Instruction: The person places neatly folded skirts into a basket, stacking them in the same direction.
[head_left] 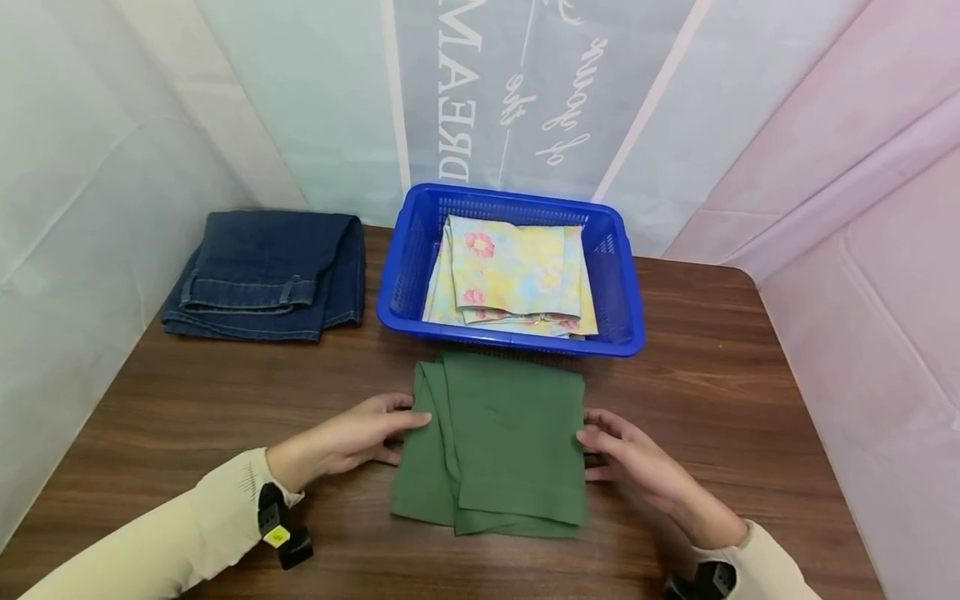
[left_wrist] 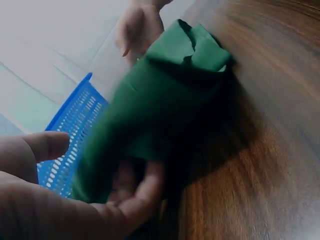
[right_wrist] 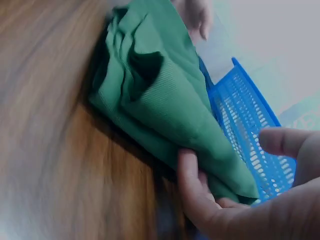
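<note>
A folded green garment (head_left: 517,442) lies on the wooden table in front of the blue basket, its layers showing at the edge in the right wrist view. At its left edge is my left hand (head_left: 367,433), fingers reaching under the cloth (left_wrist: 150,100). The left thumb stands raised, apart from the fabric in the left wrist view. My right hand (head_left: 637,458) touches the opposite edge, with fingertips tucked beneath the cloth (right_wrist: 170,105). Its thumb is lifted off too. Part of each hand's fingers is hidden by the garment.
Just behind the garment stands the blue plastic basket (head_left: 633,321), holding a folded yellow floral garment (head_left: 517,267). Folded dark blue jeans (head_left: 262,258) lie at the back left of the table (head_left: 720,375). Hanging fabric (head_left: 330,100) closes off the back and both sides.
</note>
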